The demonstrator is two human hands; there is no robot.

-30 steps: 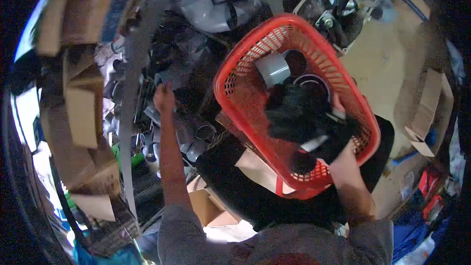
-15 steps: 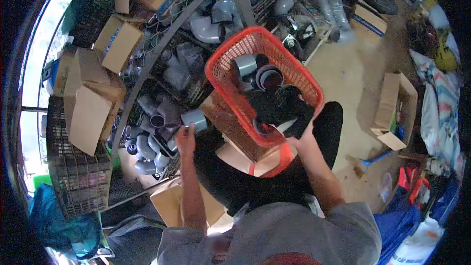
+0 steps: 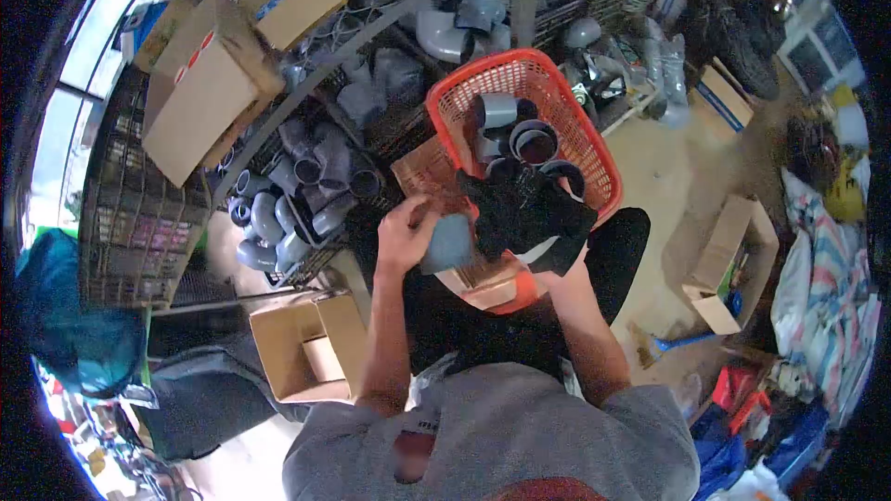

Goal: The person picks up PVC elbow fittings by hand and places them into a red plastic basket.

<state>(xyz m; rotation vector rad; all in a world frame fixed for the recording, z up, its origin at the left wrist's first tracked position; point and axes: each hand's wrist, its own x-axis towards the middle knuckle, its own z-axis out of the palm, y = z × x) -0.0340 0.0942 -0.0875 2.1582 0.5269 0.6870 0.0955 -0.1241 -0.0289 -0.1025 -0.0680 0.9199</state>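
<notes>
My left hand [image 3: 406, 234] is closed at the left side of a short grey plastic pipe coupling [image 3: 451, 243], which is blurred. The coupling is just outside the near left side of a red plastic basket [image 3: 608, 167]. My right hand [image 3: 564, 271] is at the lower edge of a bunched black cloth [image 3: 524, 213] with a white patch; it seems to grip the cloth, though the fingers are hidden under it. The cloth covers the near part of the basket. Farther inside lie several grey pipe fittings [image 3: 535, 143].
Left of the basket, crates hold grey elbows [image 3: 269, 215] and tees [image 3: 320, 162]. An open cardboard box [image 3: 278, 353] stands by my left elbow, another box [image 3: 733, 260] on the floor at right. A metal rack bar [image 3: 371, 32] crosses behind the crates.
My left hand has carried the coupling right, from beside the crates to the basket's near side. The camera view has shifted, and the open box by my left elbow shows more fully.
</notes>
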